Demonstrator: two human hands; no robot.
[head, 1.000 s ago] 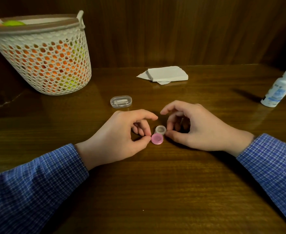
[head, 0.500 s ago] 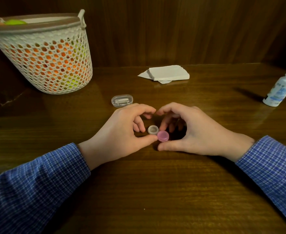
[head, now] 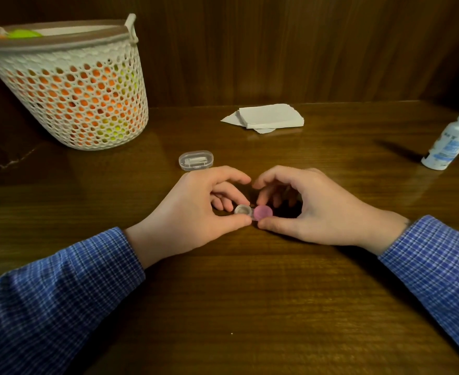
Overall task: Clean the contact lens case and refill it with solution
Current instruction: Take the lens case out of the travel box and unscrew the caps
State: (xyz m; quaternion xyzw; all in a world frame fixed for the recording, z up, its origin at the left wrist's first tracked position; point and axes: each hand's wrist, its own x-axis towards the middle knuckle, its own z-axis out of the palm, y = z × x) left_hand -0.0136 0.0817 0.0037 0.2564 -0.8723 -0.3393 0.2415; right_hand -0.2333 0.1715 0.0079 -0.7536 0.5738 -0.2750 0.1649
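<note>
The contact lens case [head: 243, 210] lies flat on the wooden table between my hands. Its left well is clear and uncapped; its right well wears a pink cap [head: 263, 212]. My left hand [head: 196, 209] pinches the left end between thumb and fingers. My right hand [head: 312, 207] grips the pink cap with thumb and fingertips. The white solution bottle [head: 451, 139] with a blue label stands capped at the far right.
A small clear oval box [head: 196, 160] sits just behind my left hand. Folded white tissues [head: 270, 119] lie at the back centre. A white mesh basket [head: 71, 85] with orange and green contents stands back left. A wood panel wall rises behind the table.
The case has turned from standing front-to-back to lying left-to-right, pink cap now on the right. My right hand has closed onto the pink cap.
</note>
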